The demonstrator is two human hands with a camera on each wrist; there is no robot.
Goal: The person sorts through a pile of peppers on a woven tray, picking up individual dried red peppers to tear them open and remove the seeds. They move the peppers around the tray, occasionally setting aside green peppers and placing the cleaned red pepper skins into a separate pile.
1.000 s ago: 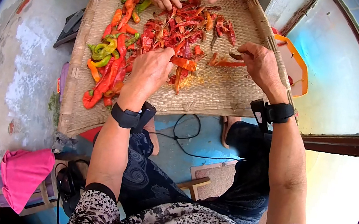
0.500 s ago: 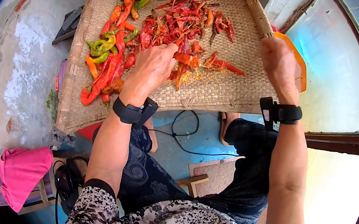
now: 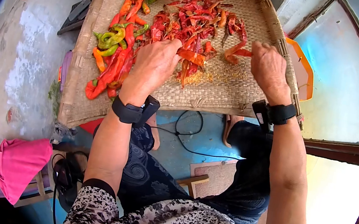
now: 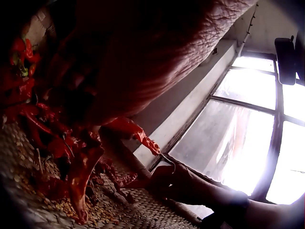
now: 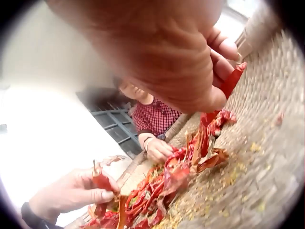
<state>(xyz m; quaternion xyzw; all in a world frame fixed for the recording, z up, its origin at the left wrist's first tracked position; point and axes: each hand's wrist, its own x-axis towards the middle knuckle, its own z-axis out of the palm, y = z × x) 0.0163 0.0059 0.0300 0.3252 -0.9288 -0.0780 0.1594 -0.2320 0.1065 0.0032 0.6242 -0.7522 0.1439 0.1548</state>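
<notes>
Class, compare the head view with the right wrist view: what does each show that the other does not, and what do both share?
Only the head view shows the pink cloth, the black cable and the orange-rimmed container.

Only the right wrist view shows the checked shirt.

Both show the woven tray, heaped red peppers, yellow seeds, the left hand holding a pepper and the right hand holding another pepper.
</notes>
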